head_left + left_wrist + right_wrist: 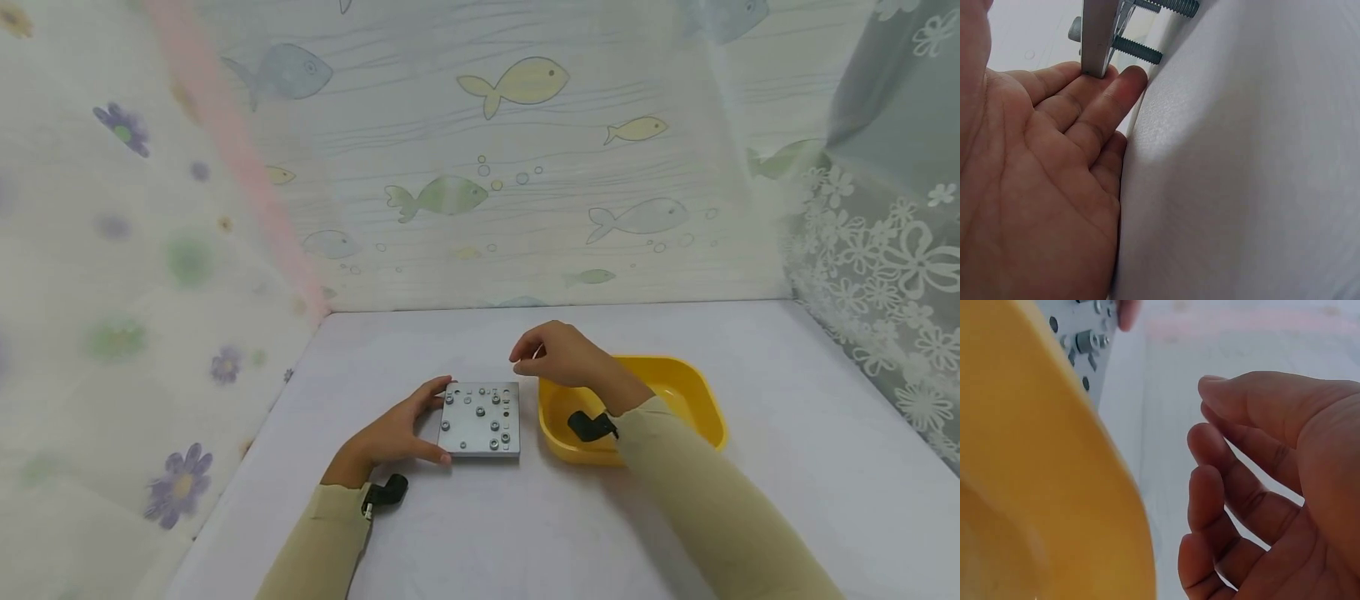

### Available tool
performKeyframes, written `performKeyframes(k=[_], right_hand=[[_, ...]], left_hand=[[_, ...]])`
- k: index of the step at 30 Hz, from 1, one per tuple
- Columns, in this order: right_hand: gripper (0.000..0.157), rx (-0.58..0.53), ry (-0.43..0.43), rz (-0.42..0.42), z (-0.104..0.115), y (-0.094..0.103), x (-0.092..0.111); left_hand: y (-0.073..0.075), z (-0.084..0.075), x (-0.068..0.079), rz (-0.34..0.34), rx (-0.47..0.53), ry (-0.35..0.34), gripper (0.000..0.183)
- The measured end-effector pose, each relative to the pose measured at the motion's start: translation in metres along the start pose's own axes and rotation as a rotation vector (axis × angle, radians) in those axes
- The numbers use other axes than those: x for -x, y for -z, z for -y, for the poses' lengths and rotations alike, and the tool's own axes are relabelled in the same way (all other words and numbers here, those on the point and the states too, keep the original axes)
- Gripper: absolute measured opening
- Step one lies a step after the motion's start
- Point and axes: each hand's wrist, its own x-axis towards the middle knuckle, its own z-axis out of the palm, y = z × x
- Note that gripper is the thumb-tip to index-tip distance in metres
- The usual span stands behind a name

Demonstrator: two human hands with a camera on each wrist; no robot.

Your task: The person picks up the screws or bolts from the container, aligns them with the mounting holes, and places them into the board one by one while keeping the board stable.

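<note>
A square metal plate [480,421] lies in the middle of the table, with several socket-head bolts [481,412] and holes across its top. My left hand [393,433] grips the plate at its left side, thumb at the near edge and fingers at the far left corner. From the left wrist, threaded bolt shanks [1138,50] stick out below the plate, whose edge meets the fingertips. My right hand [564,357] hovers by the back left rim of a yellow tub [708,408]. Its fingers [1207,497] are loosely curled, with nothing between them and the thumb.
The tub stands just right of the plate, under my right forearm. A white cloth covers the table [480,533]. Behind it hangs a fish-patterned curtain [517,192], and flowered sheets hang at the left and right sides.
</note>
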Motion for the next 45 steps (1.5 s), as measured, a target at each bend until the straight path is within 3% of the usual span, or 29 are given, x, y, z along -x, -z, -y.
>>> performKeyframes(k=[19,27,37,45], right_hand=[[0.022,-0.059,-0.063,-0.053,-0.058,0.037,0.050],[0.030,-0.036,-0.118,-0.058,-0.083,0.048,0.059],[0.031,-0.068,-0.256,0.012,-0.098,0.055,0.067],[0.030,-0.023,-0.286,0.067,-0.102,0.054,0.066]], left_hand=[[0.000,0.004,-0.003,0.008,0.008,-0.009,0.129],[-0.001,0.005,-0.003,0.003,0.009,-0.002,0.130],[0.000,0.004,-0.003,0.008,-0.006,-0.004,0.129],[0.001,0.006,-0.003,0.003,-0.016,0.001,0.128]])
